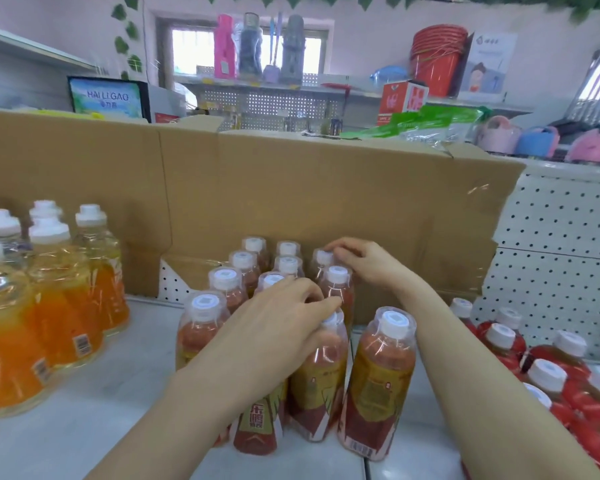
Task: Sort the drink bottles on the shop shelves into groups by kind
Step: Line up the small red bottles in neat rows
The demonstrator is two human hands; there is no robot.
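Several brown-red tea bottles (378,382) with white caps stand grouped in the middle of the white shelf (84,410). My left hand (281,317) lies over the group, and its fingers pinch the neck of one tea bottle (321,372) in the right column. My right hand (364,259) reaches to the back of that column and grips the cap of the rear tea bottle (323,259). Orange drink bottles (59,306) stand at the left. Red drink bottles (548,372) stand at the right.
A tall brown cardboard sheet (291,188) stands upright behind the bottles. White pegboard (561,244) backs the shelf at the right. Beyond it are red buckets (437,57), flasks and small coloured bags on other shelves.
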